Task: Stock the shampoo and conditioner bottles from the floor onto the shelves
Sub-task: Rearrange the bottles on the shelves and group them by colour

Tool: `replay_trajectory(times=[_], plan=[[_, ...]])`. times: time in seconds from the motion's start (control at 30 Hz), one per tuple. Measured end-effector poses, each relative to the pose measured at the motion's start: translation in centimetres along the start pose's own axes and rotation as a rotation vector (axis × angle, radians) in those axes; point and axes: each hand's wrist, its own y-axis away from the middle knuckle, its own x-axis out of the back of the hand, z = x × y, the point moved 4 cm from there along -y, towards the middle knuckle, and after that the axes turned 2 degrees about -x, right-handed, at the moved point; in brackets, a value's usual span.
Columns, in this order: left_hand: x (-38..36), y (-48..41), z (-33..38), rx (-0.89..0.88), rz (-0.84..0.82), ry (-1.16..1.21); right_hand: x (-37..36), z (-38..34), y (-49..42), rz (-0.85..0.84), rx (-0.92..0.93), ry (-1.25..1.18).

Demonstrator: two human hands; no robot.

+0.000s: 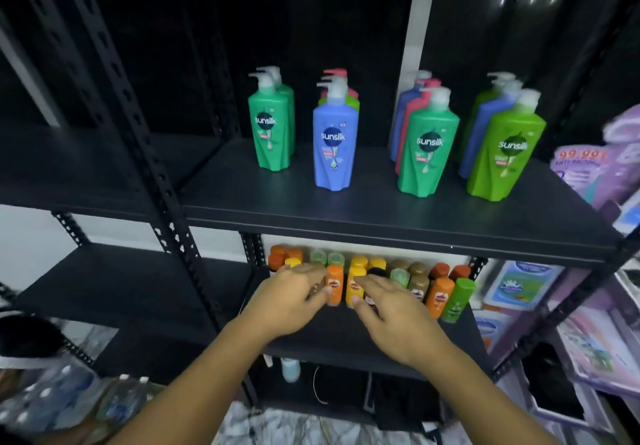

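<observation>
Several small bottles in orange, yellow, green and brown stand in rows on the lower black shelf (346, 337). My left hand (294, 294) reaches in with relaxed fingers, its fingertips next to an orange bottle (335, 283). My right hand (393, 311) lies beside it with fingers spread over the row, its thumb by a yellow bottle (355, 283). Neither hand plainly grips anything. On the upper shelf (346, 212) stand four rows of large Sunsilk pump bottles, fronted by a green one (272, 133), a blue one (335, 146), another green one (427, 153) and a lime one (504, 157).
An empty black shelving unit (104, 174) stands to the left. Purple packaged goods (595, 181) fill the rack at right. A pack of water bottles (52, 399) lies at lower left. A pale bottle (290, 370) sits under the lower shelf, above the marbled floor (294, 427).
</observation>
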Motion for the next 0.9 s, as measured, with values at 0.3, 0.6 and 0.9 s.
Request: replay_trajectory(times=[0.3,0.6,0.9], plan=[[8.6,-3.9,-1.4,0.088,0.173,-0.065,6.2,-2.4,-8.6,0.074,0.136,0.013],[10.6,-9.0,-7.9,0.224,0.113,-0.062,3.6,-5.7,-17.4,-0.061,0.145,0.032],[8.7,-12.5,-14.5,0.168,0.017,0.003,-0.4,-5.3,-22.6,-0.035,0.120,0.119]])
